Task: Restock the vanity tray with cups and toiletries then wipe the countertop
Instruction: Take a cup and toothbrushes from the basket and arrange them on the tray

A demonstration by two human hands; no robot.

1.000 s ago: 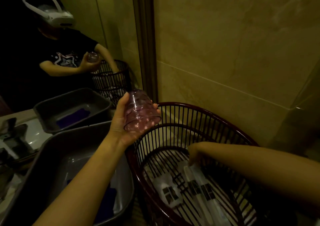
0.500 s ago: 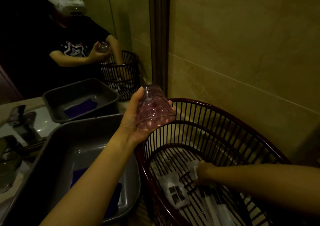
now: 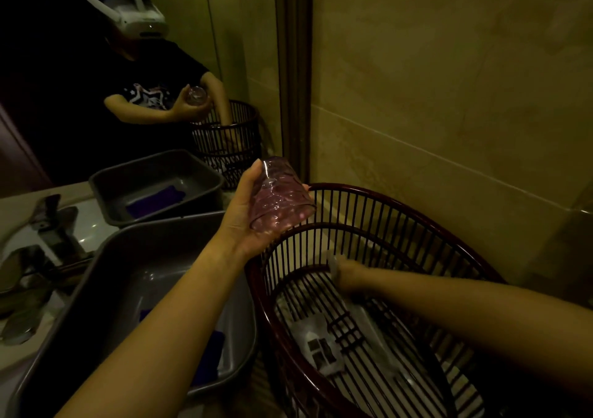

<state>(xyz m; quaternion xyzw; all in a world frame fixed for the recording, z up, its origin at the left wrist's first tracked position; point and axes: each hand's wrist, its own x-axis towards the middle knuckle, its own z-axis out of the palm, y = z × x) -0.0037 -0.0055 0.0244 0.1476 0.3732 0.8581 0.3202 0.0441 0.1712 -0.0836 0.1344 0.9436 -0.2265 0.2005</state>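
Observation:
My left hand (image 3: 244, 215) holds a pink textured cup (image 3: 279, 197) tilted on its side, above the rim of a dark red slatted basket (image 3: 378, 193). My right hand (image 3: 348, 273) is down inside the basket, its fingers closed on a clear toiletry packet (image 3: 332, 262) that it lifts; the hand is partly blurred. Another wrapped toiletry packet (image 3: 321, 348) and several long sachets lie on the basket floor. A grey plastic tray (image 3: 106, 267) sits left of the basket with a purple cloth (image 3: 213, 353) in it.
A mirror (image 3: 128, 80) on the left wall reflects me, the tray and the basket. A faucet (image 3: 53, 225) and white sink lie at far left. The tiled wall (image 3: 449, 97) stands close behind the basket.
My right hand has risen inside the basket with a clear packet in its fingers. The left hand still holds the cup at about the same spot; the view shifted slightly.

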